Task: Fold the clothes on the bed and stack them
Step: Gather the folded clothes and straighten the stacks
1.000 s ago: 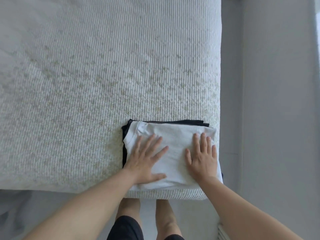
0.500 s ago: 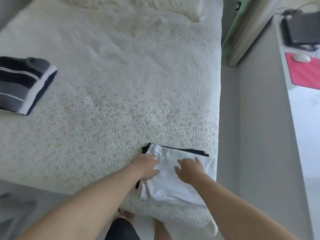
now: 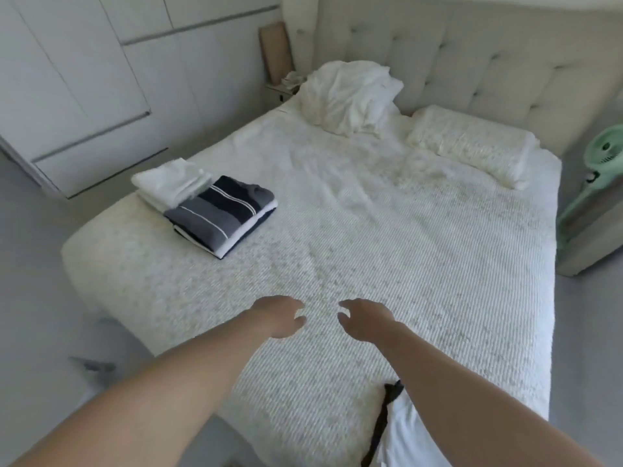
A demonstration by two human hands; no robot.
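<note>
folded white cloth (image 3: 170, 183) at bed's (image 3: 438, 264) left edge, striped folded garment (image 3: 222, 215) touching its right side. left hand (image 3: 278, 315) and right hand (image 3: 362, 320) over mid-bed, fingers loosely curled, holding nothing. white-on-black folded stack (image 3: 401, 429) at near edge under right forearm. green fan (image 3: 596, 183) far right

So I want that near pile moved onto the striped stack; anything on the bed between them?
Nothing visible: only bare bedspread lies between the white-and-black pile and the striped stack.
</note>
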